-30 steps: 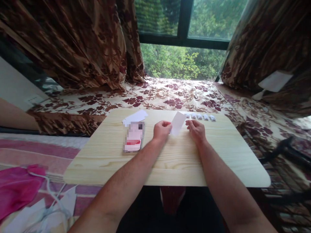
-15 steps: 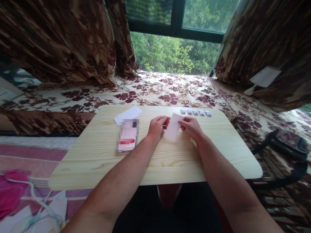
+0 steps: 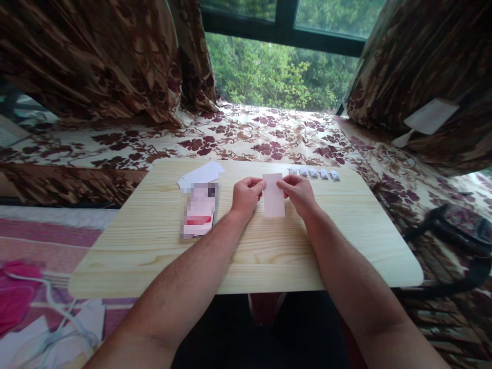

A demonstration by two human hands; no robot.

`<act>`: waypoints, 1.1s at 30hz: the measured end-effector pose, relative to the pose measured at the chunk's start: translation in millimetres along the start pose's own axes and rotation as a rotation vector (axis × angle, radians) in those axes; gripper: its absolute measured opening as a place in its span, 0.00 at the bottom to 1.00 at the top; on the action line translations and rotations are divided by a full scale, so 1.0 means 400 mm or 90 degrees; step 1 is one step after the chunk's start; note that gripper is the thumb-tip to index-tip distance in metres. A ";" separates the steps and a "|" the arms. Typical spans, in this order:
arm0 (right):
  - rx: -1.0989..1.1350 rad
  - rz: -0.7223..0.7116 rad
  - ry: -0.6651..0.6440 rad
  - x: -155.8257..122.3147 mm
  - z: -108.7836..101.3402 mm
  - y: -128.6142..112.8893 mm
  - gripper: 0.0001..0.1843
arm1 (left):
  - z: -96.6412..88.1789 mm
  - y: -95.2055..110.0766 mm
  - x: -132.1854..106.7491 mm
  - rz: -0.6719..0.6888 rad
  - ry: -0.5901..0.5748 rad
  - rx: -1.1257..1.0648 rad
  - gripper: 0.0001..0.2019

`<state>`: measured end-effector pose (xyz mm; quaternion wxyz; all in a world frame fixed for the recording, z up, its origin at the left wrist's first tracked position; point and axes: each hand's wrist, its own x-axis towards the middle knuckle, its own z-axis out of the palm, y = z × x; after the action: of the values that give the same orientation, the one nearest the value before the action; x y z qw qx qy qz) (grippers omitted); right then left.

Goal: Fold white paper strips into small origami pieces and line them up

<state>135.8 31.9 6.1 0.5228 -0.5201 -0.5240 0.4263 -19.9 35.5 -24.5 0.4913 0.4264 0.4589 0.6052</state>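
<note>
A small white slip of paper (image 3: 273, 196) stands upright between my two hands over the light wooden board (image 3: 246, 256). My left hand (image 3: 246, 196) pinches its upper left edge with curled fingers. My right hand (image 3: 299, 193) pinches its upper right edge. Left of my left hand lies a stack of pink and white cards (image 3: 199, 210), with a few loose white slips (image 3: 201, 175) behind it. A row of several small folded white paper pieces (image 3: 314, 173) lies along the board's far edge, just beyond my right hand.
Floral brown and cream cloth (image 3: 249, 136) covers the sill behind the board, with matching curtains (image 3: 96, 56) on both sides of a window. A pink garment and white cord (image 3: 23, 302) lie at lower left. A dark chair part (image 3: 453, 241) stands on the right.
The slip has gone from tilted, held by the left hand alone, to upright and squared between both hands. The right hand closed on it. The camera shifted slightly.
</note>
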 end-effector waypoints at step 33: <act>0.186 0.002 -0.093 -0.041 -0.002 0.020 0.12 | -0.003 0.010 -0.022 -0.012 -0.031 0.065 0.11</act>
<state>136.1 16.4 -3.5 0.5527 -0.4068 -0.4920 0.5357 -20.4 26.3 -21.4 0.4854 0.4615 0.4811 0.5657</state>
